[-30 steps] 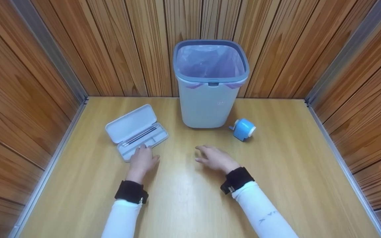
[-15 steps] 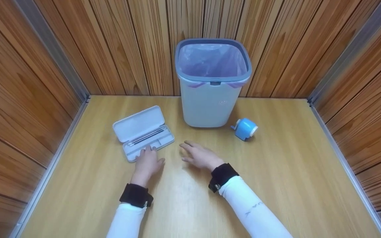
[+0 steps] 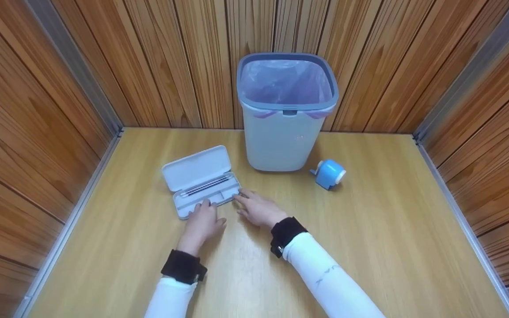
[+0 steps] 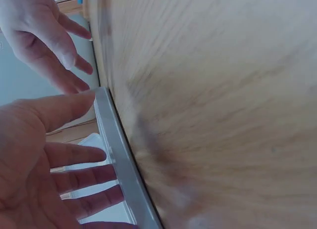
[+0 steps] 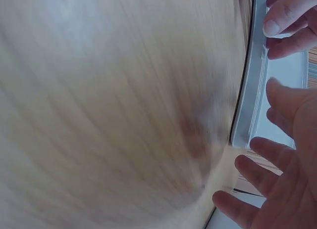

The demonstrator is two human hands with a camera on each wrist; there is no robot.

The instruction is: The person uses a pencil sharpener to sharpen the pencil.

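A pale grey pencil case [image 3: 196, 168] lies unfolded on the table, lid tilted back. Several thin pencils [image 3: 206, 186] rest in its rear compartment. My left hand [image 3: 200, 224] is at the case's near side, its fingertips over the front rim and thumb stretched out to the right. In the left wrist view those fingers [image 4: 81, 177] look extended along the case's edge. My right hand [image 3: 259, 210], fingers spread, has its fingertips right at the case's right end. The right wrist view also shows this hand's loose fingers [image 5: 260, 174] beside that corner.
Behind and to the right of the case stands a tall light-coloured bin [image 3: 276, 143] with a grey rim and a liner. A blue crank pencil sharpener [image 3: 329, 173] sits right of the bin. Wooden plank walls [image 3: 148, 66] enclose the table [image 3: 382, 221] on three sides.
The pencil case has slid to the right along with my left hand at its edge. My right hand has moved left, up to the case's right end.
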